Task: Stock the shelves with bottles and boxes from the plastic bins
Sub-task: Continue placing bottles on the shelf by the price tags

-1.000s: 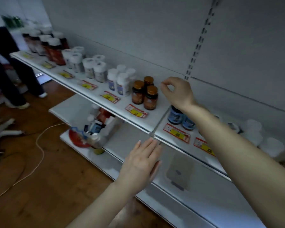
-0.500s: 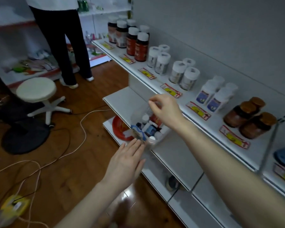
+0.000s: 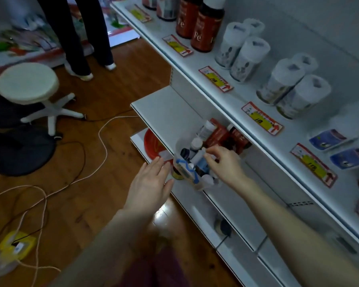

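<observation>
Bin (image 3: 179, 149), clear plastic, stands at the front edge of the lower shelf (image 3: 166, 112), crowded with stock. Right hand (image 3: 224, 162) is over it, nearer than the left, reaching in from the right. Its fingers are curled, thumb and forefinger meeting at the cap of a tilted white bottle (image 3: 198, 158), cap uppermost. Whether they grip it cannot be told. Left hand (image 3: 149, 183) hovers flat and empty, fingers straight, just beside the bin's left wall.
</observation>
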{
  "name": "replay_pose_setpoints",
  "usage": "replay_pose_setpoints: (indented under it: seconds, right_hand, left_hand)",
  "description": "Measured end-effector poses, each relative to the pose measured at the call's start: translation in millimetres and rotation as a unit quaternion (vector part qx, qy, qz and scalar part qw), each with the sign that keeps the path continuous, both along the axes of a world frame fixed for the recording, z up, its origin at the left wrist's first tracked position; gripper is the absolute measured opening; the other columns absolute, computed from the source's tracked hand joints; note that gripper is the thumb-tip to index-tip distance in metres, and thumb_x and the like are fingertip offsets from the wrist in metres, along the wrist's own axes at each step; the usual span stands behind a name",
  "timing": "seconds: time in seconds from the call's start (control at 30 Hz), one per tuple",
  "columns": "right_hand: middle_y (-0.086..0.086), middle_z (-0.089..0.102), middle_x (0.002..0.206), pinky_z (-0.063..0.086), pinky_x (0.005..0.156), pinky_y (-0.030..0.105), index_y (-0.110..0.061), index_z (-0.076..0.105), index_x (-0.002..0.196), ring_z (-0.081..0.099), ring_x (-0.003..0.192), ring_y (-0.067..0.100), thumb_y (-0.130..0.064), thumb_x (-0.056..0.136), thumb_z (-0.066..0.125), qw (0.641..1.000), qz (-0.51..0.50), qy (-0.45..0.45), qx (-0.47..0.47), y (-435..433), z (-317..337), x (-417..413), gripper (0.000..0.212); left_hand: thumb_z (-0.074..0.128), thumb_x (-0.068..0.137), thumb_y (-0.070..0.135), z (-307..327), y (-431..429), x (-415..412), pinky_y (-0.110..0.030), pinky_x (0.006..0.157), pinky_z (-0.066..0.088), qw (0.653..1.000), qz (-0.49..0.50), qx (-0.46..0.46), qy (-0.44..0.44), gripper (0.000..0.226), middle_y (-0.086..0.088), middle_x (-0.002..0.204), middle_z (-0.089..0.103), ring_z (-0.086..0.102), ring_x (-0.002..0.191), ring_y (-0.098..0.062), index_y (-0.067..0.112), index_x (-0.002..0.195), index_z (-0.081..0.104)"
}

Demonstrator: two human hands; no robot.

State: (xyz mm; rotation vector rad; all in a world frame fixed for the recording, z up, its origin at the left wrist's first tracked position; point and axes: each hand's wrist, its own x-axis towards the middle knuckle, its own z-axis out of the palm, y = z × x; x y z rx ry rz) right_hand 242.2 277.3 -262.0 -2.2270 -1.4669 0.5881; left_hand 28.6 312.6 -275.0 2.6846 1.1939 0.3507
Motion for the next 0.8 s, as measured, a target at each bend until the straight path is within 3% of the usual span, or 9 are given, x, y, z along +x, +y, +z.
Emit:
replay_pose_setpoints:
  seconds: [0.1,0.2,0.3,0.4,0.5,0.6,0.8]
  right_hand:
    - [0.013,0.066,0.110,0.038,0.078,0.021,-0.001,0.062,0.111,0.060,0.104,0.026,-0.018,0.090,0.056,0.998,-0.039,0.022,-0.042,10.9,-26.2,15.5,0.028]
    - [0.014,0.058,0.122,0.031,0.074,0.015,-0.001,0.056,0.121,0.053,0.111,0.024,-0.019,0.092,0.055,0.995,-0.054,0.028,-0.084,20.4,-57.9,29.2,0.034]
    - [0.010,0.051,0.132,0.030,0.083,0.017,-0.006,0.050,0.128,0.048,0.120,0.022,-0.024,0.092,0.055,0.987,-0.097,0.041,-0.121,28.9,-96.3,44.6,0.041]
    - [0.009,0.052,0.130,0.033,0.085,0.022,-0.007,0.050,0.127,0.048,0.118,0.023,-0.028,0.092,0.055,0.981,-0.129,0.018,-0.144,37.3,-129.7,57.3,0.041]
    - [0.014,0.057,0.120,0.035,0.078,0.025,-0.003,0.054,0.117,0.051,0.110,0.028,-0.028,0.092,0.053,0.979,-0.124,-0.036,-0.156,45.4,-156.3,64.1,0.036]
    - [0.014,0.055,0.119,0.038,0.086,0.032,-0.004,0.053,0.113,0.047,0.112,0.028,-0.031,0.092,0.051,0.974,-0.103,-0.092,-0.182,54.6,-172.6,63.7,0.034]
    - [0.014,0.053,0.123,0.035,0.091,0.032,-0.005,0.051,0.114,0.045,0.115,0.028,-0.035,0.092,0.051,0.961,-0.130,-0.126,-0.207,64.1,-181.7,62.2,0.037]
  left_hand:
    - [0.075,0.074,0.027,-25.3,28.2,23.2,-0.039,0.091,0.039,1.000,-0.002,-0.027,-0.006,0.039,-0.010,0.109,0.068,0.065,0.102,-0.025,0.008,0.107,0.068]
    - [0.059,0.079,0.031,-55.4,51.9,43.2,-0.042,0.089,0.046,0.998,-0.019,-0.061,-0.016,0.039,-0.011,0.108,0.068,0.065,0.103,-0.026,0.005,0.106,0.068]
    - [0.059,0.081,0.024,-92.8,69.5,58.2,-0.040,0.099,0.033,0.994,-0.034,-0.098,-0.015,0.043,-0.016,0.121,0.062,0.058,0.115,-0.029,0.000,0.116,0.063]
    - [0.055,0.091,0.025,-123.0,85.2,70.2,-0.039,0.109,0.026,0.990,-0.039,-0.137,-0.016,0.050,-0.013,0.143,0.041,0.037,0.134,-0.026,0.004,0.135,0.045]
    - [0.051,0.093,0.025,-140.1,99.3,80.6,-0.040,0.112,0.024,0.989,-0.050,-0.132,-0.030,0.052,-0.012,0.149,0.032,0.028,0.139,-0.025,0.005,0.140,0.037]
    - [0.043,0.096,0.029,-150.5,108.0,87.6,-0.035,0.113,0.014,0.987,-0.067,-0.142,-0.029,0.053,-0.008,0.153,0.025,0.019,0.142,-0.020,0.009,0.143,0.031]
    - [0.053,0.091,0.027,-160.4,116.3,86.4,-0.038,0.105,0.024,0.984,-0.094,-0.145,-0.047,0.048,-0.016,0.141,0.043,0.040,0.131,-0.029,0.002,0.132,0.048]
